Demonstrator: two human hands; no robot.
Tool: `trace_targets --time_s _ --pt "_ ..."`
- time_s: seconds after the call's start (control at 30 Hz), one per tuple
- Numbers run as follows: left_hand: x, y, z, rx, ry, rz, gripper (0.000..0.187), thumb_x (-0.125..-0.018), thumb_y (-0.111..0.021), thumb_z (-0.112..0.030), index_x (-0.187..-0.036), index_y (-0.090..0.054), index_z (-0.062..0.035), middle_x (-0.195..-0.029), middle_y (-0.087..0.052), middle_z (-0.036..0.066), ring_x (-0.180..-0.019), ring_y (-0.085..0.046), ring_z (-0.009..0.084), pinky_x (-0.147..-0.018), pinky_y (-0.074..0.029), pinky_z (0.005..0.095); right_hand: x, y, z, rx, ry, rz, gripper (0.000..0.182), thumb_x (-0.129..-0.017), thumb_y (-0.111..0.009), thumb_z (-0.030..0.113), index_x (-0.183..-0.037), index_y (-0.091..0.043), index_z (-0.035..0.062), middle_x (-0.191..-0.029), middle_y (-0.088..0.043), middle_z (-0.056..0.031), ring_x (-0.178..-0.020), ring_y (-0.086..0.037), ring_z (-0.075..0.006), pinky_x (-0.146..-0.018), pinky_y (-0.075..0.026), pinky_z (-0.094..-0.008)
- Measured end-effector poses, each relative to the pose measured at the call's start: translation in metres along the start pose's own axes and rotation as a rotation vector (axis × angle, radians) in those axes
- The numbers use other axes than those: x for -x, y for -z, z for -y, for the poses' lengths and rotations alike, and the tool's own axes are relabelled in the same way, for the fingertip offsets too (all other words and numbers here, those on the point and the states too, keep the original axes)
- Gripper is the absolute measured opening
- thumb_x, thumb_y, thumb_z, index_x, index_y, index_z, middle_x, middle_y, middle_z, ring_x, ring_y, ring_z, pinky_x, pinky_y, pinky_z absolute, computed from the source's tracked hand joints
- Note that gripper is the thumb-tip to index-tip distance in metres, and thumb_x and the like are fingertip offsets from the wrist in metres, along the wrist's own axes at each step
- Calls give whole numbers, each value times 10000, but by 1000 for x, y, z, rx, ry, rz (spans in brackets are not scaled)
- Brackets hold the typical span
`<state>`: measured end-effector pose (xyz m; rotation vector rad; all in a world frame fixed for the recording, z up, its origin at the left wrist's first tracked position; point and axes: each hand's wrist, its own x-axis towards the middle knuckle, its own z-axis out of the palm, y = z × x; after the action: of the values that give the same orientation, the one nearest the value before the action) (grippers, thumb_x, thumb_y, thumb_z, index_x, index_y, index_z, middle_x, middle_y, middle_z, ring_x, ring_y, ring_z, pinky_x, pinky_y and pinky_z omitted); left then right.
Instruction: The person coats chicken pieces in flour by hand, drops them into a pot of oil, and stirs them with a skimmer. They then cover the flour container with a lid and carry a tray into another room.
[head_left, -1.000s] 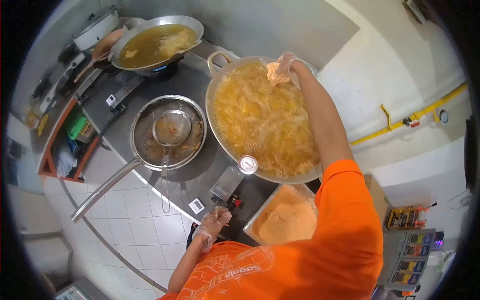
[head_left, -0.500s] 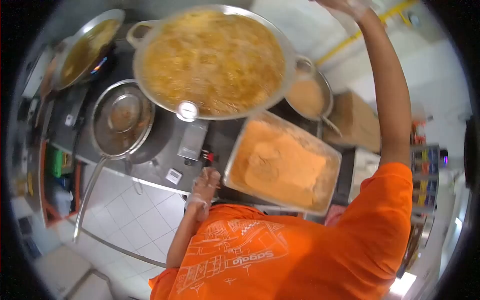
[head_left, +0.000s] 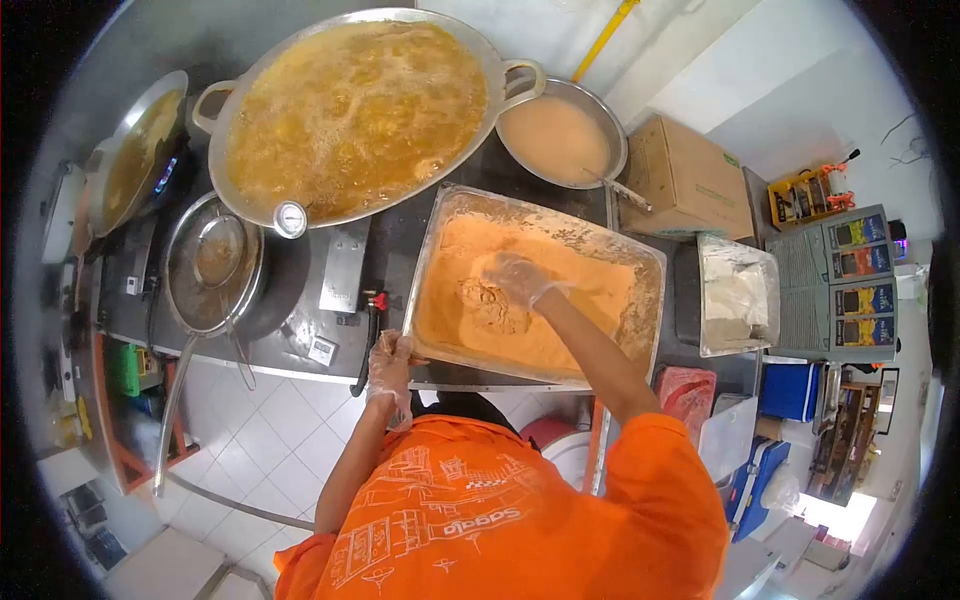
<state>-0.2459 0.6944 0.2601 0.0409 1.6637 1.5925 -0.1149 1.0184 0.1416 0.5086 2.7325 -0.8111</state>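
Note:
My right hand (head_left: 517, 280), in a clear plastic glove, is low over the orange flour (head_left: 570, 330) in a large metal tray (head_left: 655, 330). Its fingers reach leftward, somewhat apart, beside a rough, clumpy patch of flour; I see nothing held. By the tray's front left corner is my left hand (head_left: 390, 365), gloved too, with bent fingers at the counter edge. Whatever those fingers grip, if anything, is hidden. Behind the tray stands a wide two-handled pan (head_left: 205, 120) of bubbling yellow oil, with a round thermometer (head_left: 290, 219) on its rim.
A bowl of pale orange batter (head_left: 560, 135) sits behind the tray beside a cardboard box (head_left: 690, 175). To the right is a container of white flour (head_left: 735, 295). A long-handled strainer (head_left: 205, 265), a small timer (head_left: 322, 350) and a second oil pan (head_left: 140, 160) are leftward.
My right hand has come down from above the batter bowl side into the tray. My left hand stays near the tray's front left corner. The view has shifted.

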Motion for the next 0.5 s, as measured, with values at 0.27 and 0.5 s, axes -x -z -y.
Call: trace_targets --time_s 0.27,0.5 --pt "-9 8 17 -7 -30 23 160 -930 -552 -144 -988 -550 5 -842 -599 58 -686 -605 127 -655 -564 296 52 99 -10 -622 -352 56 402 -768 -713 203 -1124 -631 36 -1107 -640 -171 -985 -616 -275 -834 -506 -350" --pt "-2 7 1 85 34 104 148 -936 -579 -193 -987 -550 -57 -887 -606 25 -771 -603 111 -693 -550 275 111 89 -44 -586 -508 -118 436 -722 -757 143 -1102 -621 -20 -929 -664 -121 -750 -629 -193 -602 -524 -312"
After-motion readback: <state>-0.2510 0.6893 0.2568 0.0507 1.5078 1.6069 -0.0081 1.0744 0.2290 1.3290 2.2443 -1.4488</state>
